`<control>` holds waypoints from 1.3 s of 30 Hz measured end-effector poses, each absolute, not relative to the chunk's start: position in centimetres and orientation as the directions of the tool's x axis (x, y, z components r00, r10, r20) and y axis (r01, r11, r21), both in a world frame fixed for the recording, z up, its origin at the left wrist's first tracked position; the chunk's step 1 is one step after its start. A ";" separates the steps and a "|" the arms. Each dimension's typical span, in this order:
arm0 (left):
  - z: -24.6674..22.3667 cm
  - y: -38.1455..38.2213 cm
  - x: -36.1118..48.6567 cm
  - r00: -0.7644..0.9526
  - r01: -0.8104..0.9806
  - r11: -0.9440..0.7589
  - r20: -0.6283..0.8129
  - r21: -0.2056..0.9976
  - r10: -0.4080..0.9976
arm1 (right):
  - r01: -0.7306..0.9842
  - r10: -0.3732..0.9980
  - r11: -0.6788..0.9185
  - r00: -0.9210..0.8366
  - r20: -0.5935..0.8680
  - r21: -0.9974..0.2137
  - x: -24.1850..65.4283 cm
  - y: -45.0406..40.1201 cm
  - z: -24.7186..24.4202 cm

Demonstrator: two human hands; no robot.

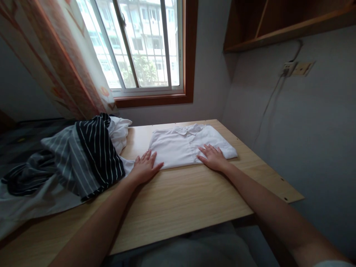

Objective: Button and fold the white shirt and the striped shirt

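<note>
A white collared shirt (175, 146) lies folded into a flat rectangle on the wooden table (178, 200), its collar on the far side. My left hand (144, 167) rests at the shirt's near left corner, fingers spread, palm down. On the shirt's right half lies my right hand (213, 157), flat and also with its fingers apart. Neither hand grips anything. Close to the left hand is a loose heap of clothes, with a black, grey and white striped garment (97, 152) on top.
More white cloth (119, 129) sticks out behind the striped garment. Beyond the table are a window (144, 48) with a wooden frame and a patterned curtain (63, 55). A wooden shelf (278, 33) hangs at the upper right, above a wall socket (289, 68) with a cable.
</note>
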State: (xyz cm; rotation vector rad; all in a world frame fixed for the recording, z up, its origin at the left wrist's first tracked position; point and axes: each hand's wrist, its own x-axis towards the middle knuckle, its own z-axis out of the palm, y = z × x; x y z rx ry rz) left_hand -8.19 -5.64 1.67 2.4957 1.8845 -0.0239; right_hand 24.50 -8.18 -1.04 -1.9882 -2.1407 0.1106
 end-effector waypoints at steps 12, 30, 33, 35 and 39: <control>1.8 -5.9 -8.0 0.260 0.966 -0.260 -0.024 -0.003 0.965 | 0.979 0.970 -0.151 0.174 0.171 -0.138 32.2 -4.8 -2.0; 6.0 3.0 -6.2 -0.059 0.998 0.044 0.310 0.055 0.949 | 0.800 0.899 -0.341 0.430 0.077 -0.493 36.8 7.1 0.3; 5.0 5.2 -5.6 -0.170 0.982 0.137 0.278 0.132 0.945 | 0.785 0.891 -0.354 0.448 0.072 -0.508 36.4 8.4 0.3; 4.1 5.8 -5.2 -0.164 0.982 0.129 0.279 0.140 0.946 | 0.785 0.890 -0.362 0.452 0.065 -0.502 36.0 9.0 0.5; 2.9 5.9 -5.1 -0.118 0.988 0.079 0.322 0.130 0.939 | 0.793 0.865 -0.413 0.496 0.080 -0.449 34.9 9.3 0.6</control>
